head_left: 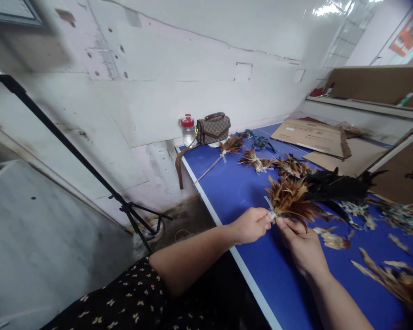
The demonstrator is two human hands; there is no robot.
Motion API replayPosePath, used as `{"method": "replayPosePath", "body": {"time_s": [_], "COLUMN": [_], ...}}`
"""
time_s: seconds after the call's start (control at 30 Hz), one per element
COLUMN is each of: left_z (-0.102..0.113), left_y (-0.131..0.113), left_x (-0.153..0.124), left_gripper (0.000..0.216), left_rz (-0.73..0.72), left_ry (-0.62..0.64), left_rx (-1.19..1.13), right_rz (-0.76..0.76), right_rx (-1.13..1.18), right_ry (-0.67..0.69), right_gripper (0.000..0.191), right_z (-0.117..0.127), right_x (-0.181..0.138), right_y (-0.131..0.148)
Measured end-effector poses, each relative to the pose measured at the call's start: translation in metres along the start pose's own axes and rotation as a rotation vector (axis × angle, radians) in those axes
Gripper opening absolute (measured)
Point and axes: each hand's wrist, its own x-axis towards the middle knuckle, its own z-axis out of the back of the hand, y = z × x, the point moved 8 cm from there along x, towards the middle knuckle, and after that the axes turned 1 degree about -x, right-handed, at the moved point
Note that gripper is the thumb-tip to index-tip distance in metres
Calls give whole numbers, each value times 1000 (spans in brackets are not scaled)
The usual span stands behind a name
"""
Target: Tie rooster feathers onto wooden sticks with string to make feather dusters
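A bunch of brown feathers (289, 197) is held over the near part of the blue table, its tips fanned up and to the right. My left hand (250, 225) is closed on its pale, bound base, where a whitish strip sticks out. Close beside it, my right hand (301, 243) pinches the lower feathers with thumb and fingers. Just behind the bunch lie black feathers (340, 185) and more brown feather bunches (256, 161). Loose tan feathers (333, 238) are scattered to the right of my right hand.
On the blue table (223, 197), a patterned handbag (214, 128) and a red-lidded bottle (188, 130) stand at the far left corner. Another feather bunch on a thin stick (209, 168) overhangs the edge. Flattened cardboard (309, 135) lies behind. A black tripod (79, 156) stands left.
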Motion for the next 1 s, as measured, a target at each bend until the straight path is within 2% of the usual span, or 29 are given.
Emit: {"method": "replayPosePath", "body": {"time_s": [0.2,0.33,0.63,0.83,1.0], "left_z": [-7,-11,-19,-26,-33], "left_y": [10,19,3,-7,-12], "left_x": [-1,1,-5,-7,-12], "left_gripper": [44,48,55,54,44], "left_rz": [91,125,117,82,142], "left_ry": [48,41,103,217,384], "left_rx": [-139,-278,-488,-586,-662], "right_rz": [28,38,19,21,-22], "right_rx": [-17,-22,52,107,180], "right_ry": [100,119,59,87,251], "right_gripper": [45,48,57,54,59], "right_z": [-11,-15,-4,-7,-17], "right_x": [-2,-3,0,-1,-6], "right_y": [14,17,1,1,13]}}
